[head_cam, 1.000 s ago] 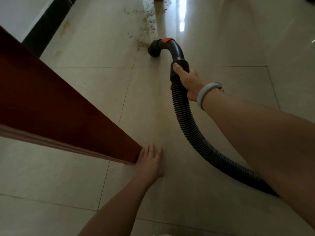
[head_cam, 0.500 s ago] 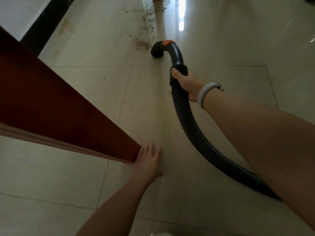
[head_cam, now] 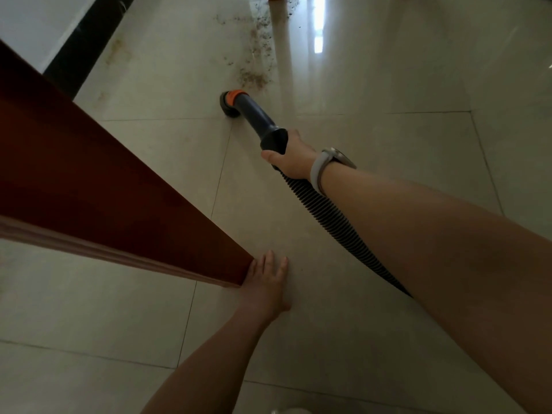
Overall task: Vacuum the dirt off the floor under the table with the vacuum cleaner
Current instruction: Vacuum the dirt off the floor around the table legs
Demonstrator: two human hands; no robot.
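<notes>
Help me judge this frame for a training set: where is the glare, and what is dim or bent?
Head view: a bright window glare streak washes out the glossy floor beside the dirt; the wooden table edge and both forearms are dim; wide-angle distortion slants the tile lines; the nozzle and right hand look fairly sharp.

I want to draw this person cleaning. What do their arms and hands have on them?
Both arms are bare, with no sleeves showing. The right hand has a light grey band round its wrist, like a watch strap. The left hand wears nothing: no glove, no ring that shows.
</notes>
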